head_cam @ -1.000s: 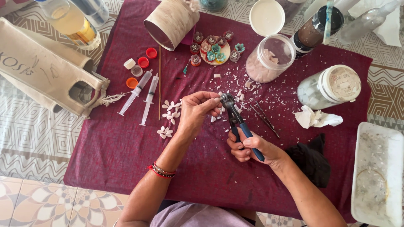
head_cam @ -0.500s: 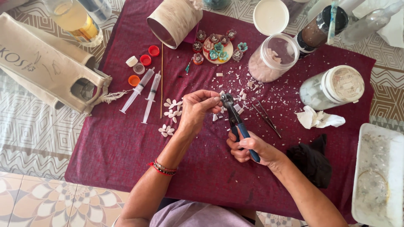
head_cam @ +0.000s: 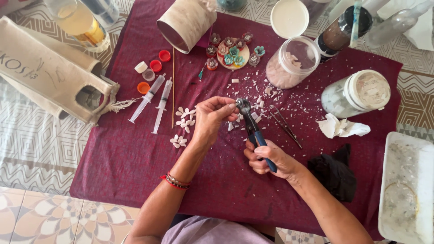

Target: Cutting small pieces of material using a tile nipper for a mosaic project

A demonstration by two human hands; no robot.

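Note:
My right hand (head_cam: 266, 159) grips the blue handles of wheeled nippers (head_cam: 251, 125), whose metal head points up and away from me. My left hand (head_cam: 211, 116) pinches a small white chip at the nipper head; the chip is mostly hidden by my fingertips. Both hands hover over a dark red cloth (head_cam: 122, 167) strewn with white shards (head_cam: 262, 92). Small white petal flowers (head_cam: 183, 123) lie just left of my left hand. A red bracelet sits on my left wrist.
Two syringes (head_cam: 153, 99) and a thin stick lie left of the flowers, near coloured bottle caps (head_cam: 156, 66). A round plate of small flowers (head_cam: 233, 54), jars of white pieces (head_cam: 289, 63), tweezers (head_cam: 285, 126), crumpled tissue (head_cam: 341, 127), black cloth (head_cam: 334, 174), a white tray (head_cam: 407, 190) and a canvas bag (head_cam: 49, 74) surround the work.
My hands and the nippers have stayed almost still; the left fingers have shifted slightly at the nipper head.

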